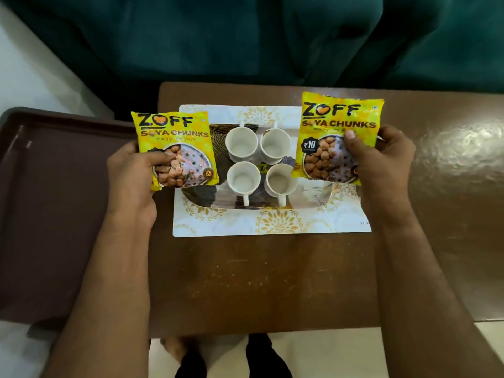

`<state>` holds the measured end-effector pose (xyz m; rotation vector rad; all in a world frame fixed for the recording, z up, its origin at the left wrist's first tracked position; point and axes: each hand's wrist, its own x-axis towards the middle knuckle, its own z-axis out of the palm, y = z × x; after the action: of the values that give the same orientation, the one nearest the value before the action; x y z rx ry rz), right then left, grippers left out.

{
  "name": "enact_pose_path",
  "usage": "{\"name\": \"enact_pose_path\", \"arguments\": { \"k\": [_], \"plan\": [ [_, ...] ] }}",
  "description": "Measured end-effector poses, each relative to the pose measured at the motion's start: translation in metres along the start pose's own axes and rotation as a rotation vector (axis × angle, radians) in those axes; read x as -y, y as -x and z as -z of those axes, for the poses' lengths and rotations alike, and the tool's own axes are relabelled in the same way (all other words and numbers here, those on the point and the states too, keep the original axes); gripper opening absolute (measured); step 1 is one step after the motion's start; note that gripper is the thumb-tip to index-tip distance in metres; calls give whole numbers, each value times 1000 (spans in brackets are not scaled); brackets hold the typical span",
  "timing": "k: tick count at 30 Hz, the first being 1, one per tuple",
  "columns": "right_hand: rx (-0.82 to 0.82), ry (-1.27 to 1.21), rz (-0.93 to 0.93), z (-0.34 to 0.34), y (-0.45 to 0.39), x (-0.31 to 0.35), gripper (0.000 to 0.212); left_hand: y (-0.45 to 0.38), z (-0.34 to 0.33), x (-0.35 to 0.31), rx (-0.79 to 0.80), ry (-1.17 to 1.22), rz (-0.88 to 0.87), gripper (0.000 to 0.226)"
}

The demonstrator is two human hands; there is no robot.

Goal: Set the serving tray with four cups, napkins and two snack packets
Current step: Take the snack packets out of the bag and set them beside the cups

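Each yellow packet hides part of what lies under it: the left packet (174, 148) covers the left end of the serving tray (272, 222), and the right packet (338, 140) covers its right end and overlaps the rim of one cup. Whether napkins lie on the tray cannot be made out; a glint near its front right corner is too blurred to name. A dark brown tray (54, 200) at the left is cut off by the picture's edge.

The left hand (133, 173) grips the left packet by its lower left part, thumb curled over the front. The right hand (381, 156) pinches the right packet by its right side, thumb pressed on the printed face. Both packets are held up, faces toward the camera.

The serving tray, white with gold flowers, sits toward the far edge of the brown bench (259, 282). Four white cups (241, 141) stand two by two in its middle, between the hands; the far pair's handles point to the far edge, the near pair's to the near edge.
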<state>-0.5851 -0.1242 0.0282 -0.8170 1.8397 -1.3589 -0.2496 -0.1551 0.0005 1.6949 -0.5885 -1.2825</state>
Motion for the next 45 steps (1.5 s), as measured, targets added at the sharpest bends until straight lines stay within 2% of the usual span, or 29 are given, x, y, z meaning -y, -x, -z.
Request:
{"name": "enact_pose_path", "arguments": {
  "k": [15, 20, 24, 27, 31, 35, 39, 43, 45],
  "plan": [
    [30, 315, 10, 1, -22, -42, 25, -14, -27, 30, 14, -50, 75, 28],
    [46, 305, -33, -7, -23, -56, 16, -20, -30, 39, 25, -85, 107, 33],
    [42, 285, -92, -8, -25, -64, 19, -22, -29, 41, -13, -141, 106, 34],
    [41, 311, -97, -10, -25, -69, 20, -16, -34, 44, -82, -253, 6, 26],
    [21, 373, -87, -16, -24, -75, 26, -4, -40, 52, -186, -546, -251, 20],
    [-9, 483, 43, -21, -19, -76, 39, -9, -42, 63, -220, -695, -284, 34],
    [-11, 608, 116, -21, -19, -84, 58, -8, -45, 69, -187, -712, -274, 46],
    [4, 730, 253, -22, -11, -90, 53, -12, -45, 74, -204, -790, -292, 83],
    [-3, 779, 315, -22, -5, -91, 51, -9, -45, 75, -256, -917, -383, 93]
  ]
}}
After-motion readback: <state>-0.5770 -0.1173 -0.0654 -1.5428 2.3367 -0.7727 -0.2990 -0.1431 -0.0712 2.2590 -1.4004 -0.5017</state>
